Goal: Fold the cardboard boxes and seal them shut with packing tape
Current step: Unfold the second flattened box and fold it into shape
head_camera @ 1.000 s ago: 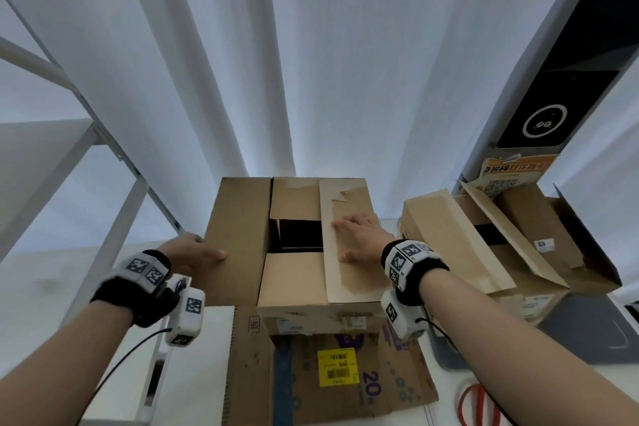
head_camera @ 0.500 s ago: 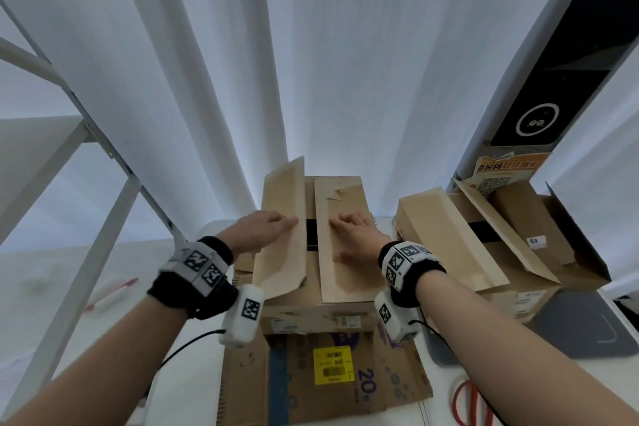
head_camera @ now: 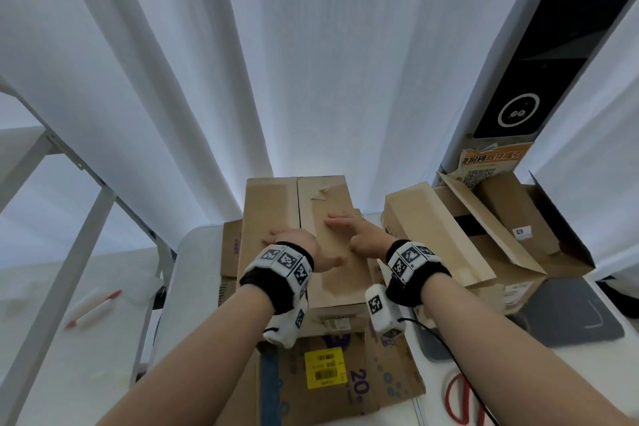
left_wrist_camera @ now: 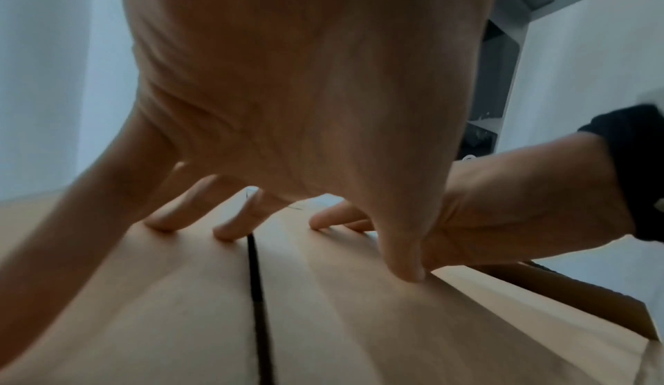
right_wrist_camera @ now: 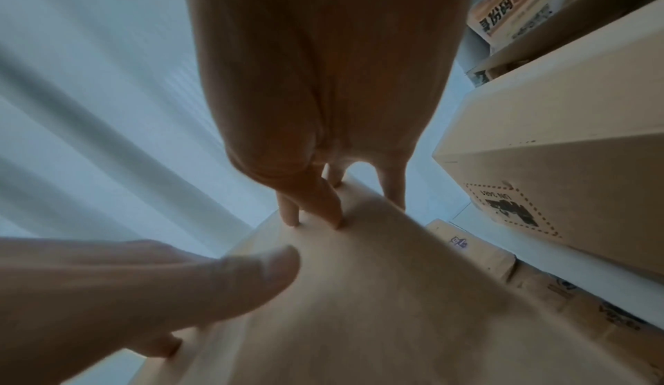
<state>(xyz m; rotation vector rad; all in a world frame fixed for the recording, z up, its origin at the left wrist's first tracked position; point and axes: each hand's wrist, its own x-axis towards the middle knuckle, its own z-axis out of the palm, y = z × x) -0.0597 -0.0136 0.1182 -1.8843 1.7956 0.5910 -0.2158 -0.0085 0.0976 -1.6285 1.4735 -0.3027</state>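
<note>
Cardboard box (head_camera: 304, 235) on table (head_camera: 193, 270), atop flattened cartons. Left hand (head_camera: 297, 245) and right hand (head_camera: 359, 235) press both top flaps flat, fingers (left_wrist_camera: 230, 229) spread, gripping nothing. Light, stiff board; flaps likely springy. Best held beside the centre seam (left_wrist_camera: 257, 292) for taping.

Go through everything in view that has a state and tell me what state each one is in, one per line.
Brown cardboard box under the hands: both top flaps folded flat, narrow seam gap, no tape seen.
Left hand: fingers spread, pressing the flaps.
Right hand: flat on the right flap.
Second cardboard box on the right: flaps open.
</note>
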